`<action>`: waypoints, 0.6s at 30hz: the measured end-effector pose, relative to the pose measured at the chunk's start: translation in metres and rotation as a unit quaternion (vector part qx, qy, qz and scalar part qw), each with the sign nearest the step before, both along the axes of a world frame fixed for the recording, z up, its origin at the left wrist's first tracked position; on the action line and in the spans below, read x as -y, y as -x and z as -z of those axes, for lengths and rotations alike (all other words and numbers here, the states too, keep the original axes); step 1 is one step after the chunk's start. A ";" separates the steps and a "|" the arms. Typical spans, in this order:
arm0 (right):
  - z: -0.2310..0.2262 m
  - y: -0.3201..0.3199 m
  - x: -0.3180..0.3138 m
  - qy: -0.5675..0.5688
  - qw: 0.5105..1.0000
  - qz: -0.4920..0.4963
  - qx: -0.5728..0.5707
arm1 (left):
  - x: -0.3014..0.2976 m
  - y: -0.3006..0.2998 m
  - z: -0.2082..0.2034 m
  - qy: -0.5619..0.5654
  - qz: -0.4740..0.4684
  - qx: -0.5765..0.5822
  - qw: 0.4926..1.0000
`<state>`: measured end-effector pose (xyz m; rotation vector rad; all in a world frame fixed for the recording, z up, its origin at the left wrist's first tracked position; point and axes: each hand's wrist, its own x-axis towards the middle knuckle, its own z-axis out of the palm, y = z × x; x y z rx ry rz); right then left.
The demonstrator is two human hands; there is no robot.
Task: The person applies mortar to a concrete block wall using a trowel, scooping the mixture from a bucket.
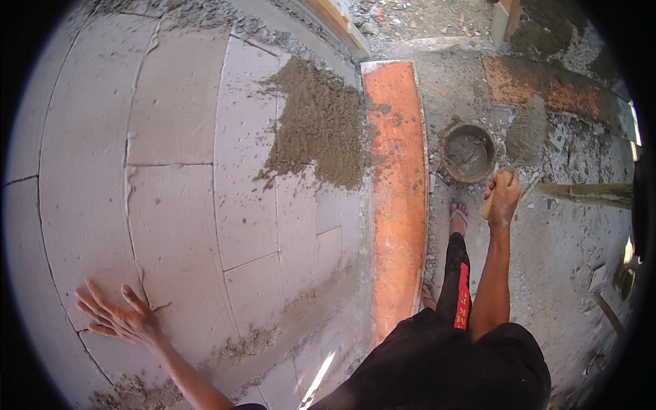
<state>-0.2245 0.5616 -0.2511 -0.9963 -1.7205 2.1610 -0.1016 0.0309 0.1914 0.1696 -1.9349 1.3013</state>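
Observation:
My left hand lies against the pale block wall, its fingers spread and nothing in it. On the right, my right hand is wrapped round the wooden handle of a trowel. The trowel's blade looks grey with mortar and points away from me, beside a round bucket with wet grey mix inside. A rough patch of wet mortar covers part of the wall's far right side, well apart from both hands.
An orange board spattered with mortar runs along the wall's foot. Another orange board lies at the far right. A bamboo pole reaches in from the right. My sandalled foot stands just short of the bucket, on rubble-strewn ground.

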 end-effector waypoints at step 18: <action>0.043 -0.079 0.197 -0.227 0.895 -0.362 0.131 | -0.010 0.006 0.007 0.038 -0.006 0.040 0.998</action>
